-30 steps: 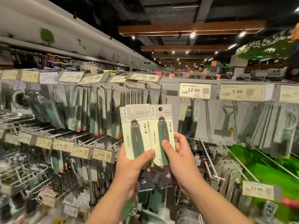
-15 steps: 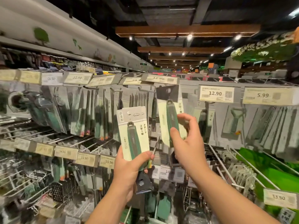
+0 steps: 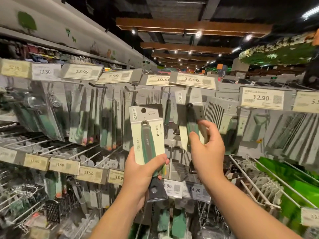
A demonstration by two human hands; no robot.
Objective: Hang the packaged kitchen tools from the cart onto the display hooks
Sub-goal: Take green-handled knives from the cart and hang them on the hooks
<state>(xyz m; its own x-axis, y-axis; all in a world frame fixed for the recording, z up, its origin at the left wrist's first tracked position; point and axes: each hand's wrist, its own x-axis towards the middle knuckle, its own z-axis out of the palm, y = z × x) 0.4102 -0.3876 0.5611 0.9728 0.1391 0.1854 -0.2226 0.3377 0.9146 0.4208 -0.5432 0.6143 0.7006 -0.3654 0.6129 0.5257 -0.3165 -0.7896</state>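
Fingers (image 3: pixel 160 161) round carded tool (image 3: pixel 146 133)

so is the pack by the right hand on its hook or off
On, it appears: the pack hangs from the hook under the 12.90 tag; the right hand is open around its lower end.

Single view, head-worn wide-angle camera. It faces forward and slightly upward along a store aisle, taking in ceiling beams (image 3: pixel 193 26) at top and the forearms entering from the bottom edge. The display rack (image 3: pixel 224 104) of hooks fills the middle, close, at arm's reach. Both hands (image 3: pixel 205 152) sit near frame centre. Strong barrel distortion and blur toward the edges. No second view to compare.
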